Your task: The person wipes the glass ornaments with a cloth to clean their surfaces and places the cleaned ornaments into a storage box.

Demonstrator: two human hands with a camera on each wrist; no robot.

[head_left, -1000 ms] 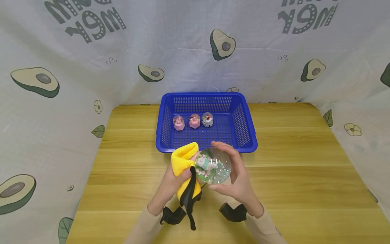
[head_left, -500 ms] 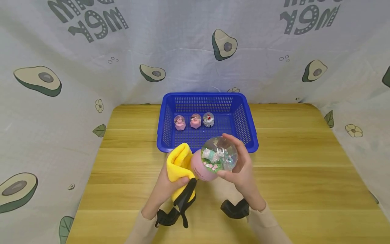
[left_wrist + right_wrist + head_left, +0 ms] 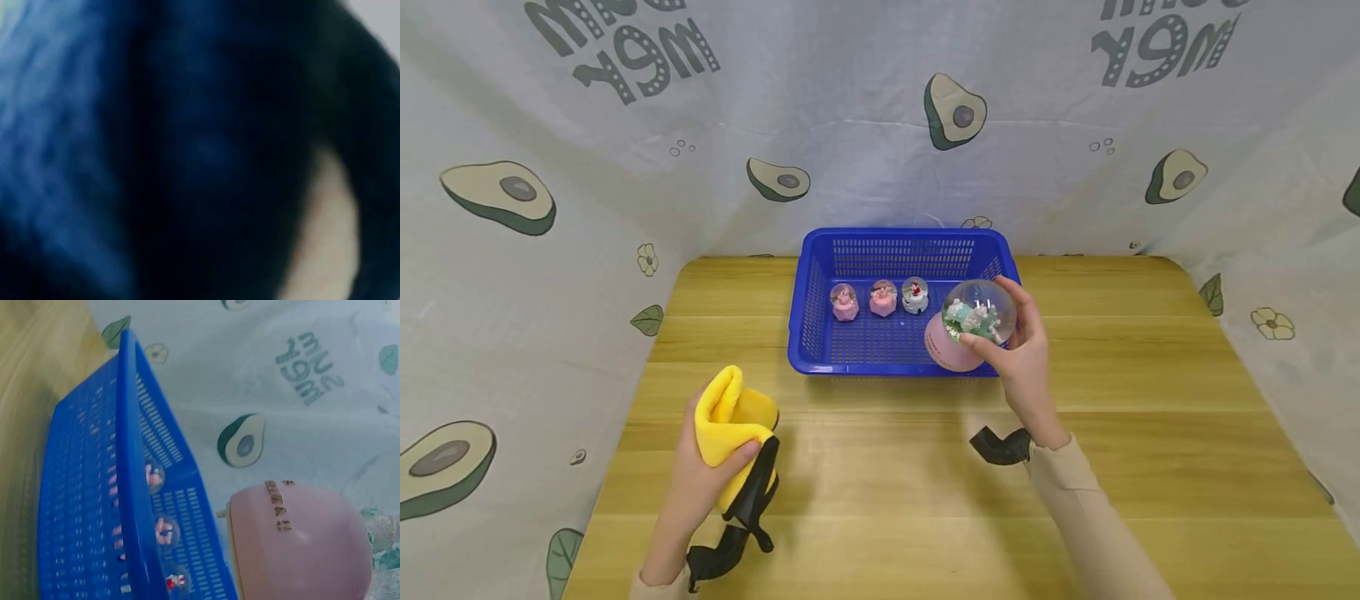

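Observation:
In the head view my right hand (image 3: pixel 1027 360) grips a large snow globe (image 3: pixel 979 312) by its clear ball, tilted, with its pink base to the lower left. It is held over the front right part of a blue plastic basket (image 3: pixel 880 368). The right wrist view shows the globe's pink base (image 3: pixel 306 544) beside the basket wall. My left hand (image 3: pixel 703 467) holds a folded yellow cloth (image 3: pixel 733 421) with black edging, left of and nearer than the basket. Dark, blurred fabric fills most of the left wrist view.
Inside the basket stand three small snow globes in a row: a pink one (image 3: pixel 844 302), another pink one (image 3: pixel 883 298) and a white one (image 3: pixel 915 296). A wooden table (image 3: pixel 880 500) lies below. Behind it hangs a white curtain (image 3: pixel 850 100) with avocado prints.
The hands have moved apart. My right hand has carried the large snow globe off the cloth, up and right to over the basket. My left hand has drawn the cloth left.

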